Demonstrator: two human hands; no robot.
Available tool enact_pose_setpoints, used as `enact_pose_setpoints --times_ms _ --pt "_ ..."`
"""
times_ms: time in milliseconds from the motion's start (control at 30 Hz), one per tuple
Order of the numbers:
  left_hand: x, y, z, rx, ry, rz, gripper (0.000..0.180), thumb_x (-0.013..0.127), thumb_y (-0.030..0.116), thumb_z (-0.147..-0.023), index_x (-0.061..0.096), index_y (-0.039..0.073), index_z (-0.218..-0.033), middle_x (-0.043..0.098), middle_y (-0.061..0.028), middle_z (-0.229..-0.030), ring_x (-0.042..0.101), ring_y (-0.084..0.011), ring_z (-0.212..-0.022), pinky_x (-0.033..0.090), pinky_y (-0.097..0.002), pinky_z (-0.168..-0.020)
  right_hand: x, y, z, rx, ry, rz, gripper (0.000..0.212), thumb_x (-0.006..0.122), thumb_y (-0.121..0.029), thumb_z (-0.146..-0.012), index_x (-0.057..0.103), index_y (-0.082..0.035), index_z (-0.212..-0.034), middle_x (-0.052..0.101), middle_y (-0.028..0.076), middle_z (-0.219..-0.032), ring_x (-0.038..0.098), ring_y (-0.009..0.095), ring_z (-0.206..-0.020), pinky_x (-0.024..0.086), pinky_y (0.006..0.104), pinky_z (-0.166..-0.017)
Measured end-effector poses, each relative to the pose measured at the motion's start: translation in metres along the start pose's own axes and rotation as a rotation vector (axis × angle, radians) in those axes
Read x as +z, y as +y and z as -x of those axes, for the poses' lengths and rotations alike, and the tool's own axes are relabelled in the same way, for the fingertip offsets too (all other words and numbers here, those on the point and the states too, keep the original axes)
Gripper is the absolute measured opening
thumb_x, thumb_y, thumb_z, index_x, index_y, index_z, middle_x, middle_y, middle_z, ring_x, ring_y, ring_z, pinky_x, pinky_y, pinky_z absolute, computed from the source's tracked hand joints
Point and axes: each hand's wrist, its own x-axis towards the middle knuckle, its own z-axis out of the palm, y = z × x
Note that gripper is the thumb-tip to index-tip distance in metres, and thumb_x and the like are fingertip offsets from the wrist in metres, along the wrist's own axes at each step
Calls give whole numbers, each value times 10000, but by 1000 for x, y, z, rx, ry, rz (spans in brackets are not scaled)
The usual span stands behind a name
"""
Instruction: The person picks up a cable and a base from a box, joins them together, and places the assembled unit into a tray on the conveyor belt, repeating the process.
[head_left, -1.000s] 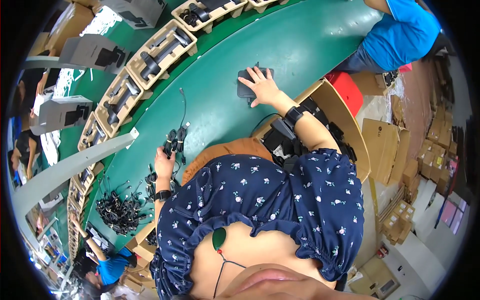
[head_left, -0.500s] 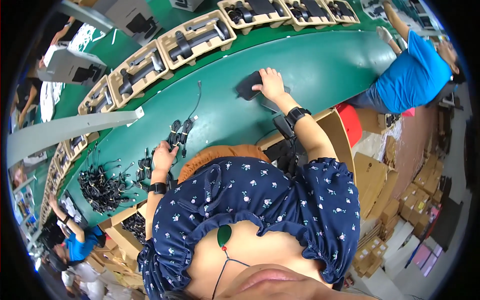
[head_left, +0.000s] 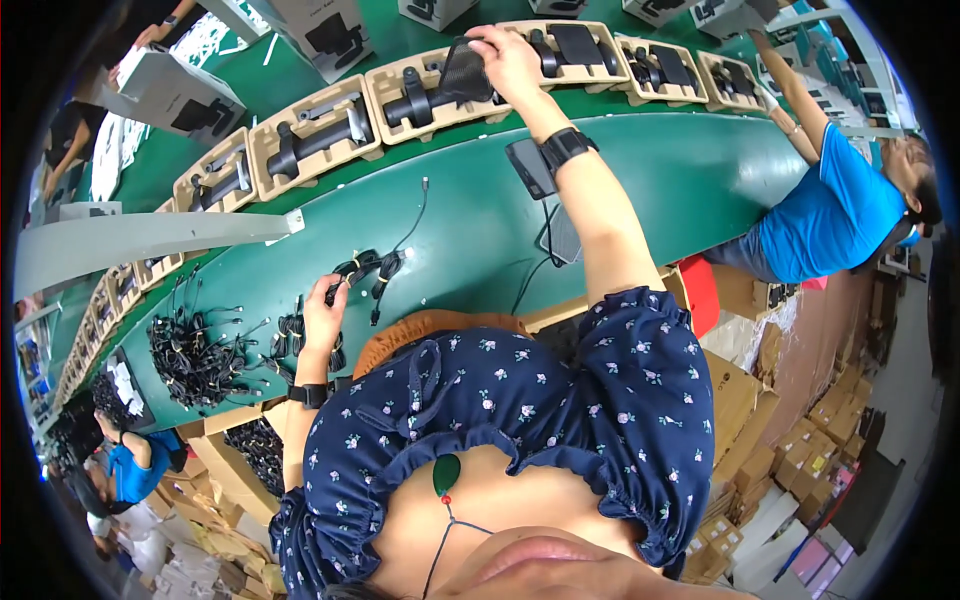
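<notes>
My right hand (head_left: 512, 66) reaches to the far side of the green bench and grips a black mesh pouch (head_left: 464, 78). The pouch is over a moulded cardboard tray (head_left: 398, 136) that holds black parts, covering some of them. Closed fingers of my left hand (head_left: 322, 322) are on a bundled black cable (head_left: 352, 268) at the near left. Beside it lies another tied cable bundle (head_left: 384, 272), one loose lead stretching away from it. More tied cables (head_left: 290, 335) lie just left of my left hand.
Other trays (head_left: 318, 150) form a curved row along the far side. A heap of black cables (head_left: 200, 360) lies at left. One flat grey block (head_left: 562, 238) rests under my right forearm. A pale metal arm (head_left: 150, 240) juts in from the left. At right is a co-worker in blue (head_left: 835, 205).
My right hand has moved forward from the bench to the tray row, carrying the black pouch. My left hand has lifted one cable bundle slightly.
</notes>
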Motion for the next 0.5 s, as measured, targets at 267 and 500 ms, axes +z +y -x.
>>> enact_pose_setpoints --times_ms 267,500 --pt "-8 6 13 115 92 50 140 588 115 -818 608 50 -941 558 -18 -741 478 -78 -562 402 -214 -493 15 18 -17 -189 -111 117 101 544 -207 -795 618 -172 -853 605 32 -761 524 245 -795 426 364 -729" --pt "-29 54 -3 -213 -66 509 215 545 161 -860 585 -7 -989 569 -3 -792 466 -52 -592 381 -182 -558 62 26 33 -203 -119 623 373 591 -238 -748 554 -249 -1119 451 49 -1229 394 280 -1139 256 479 -964"
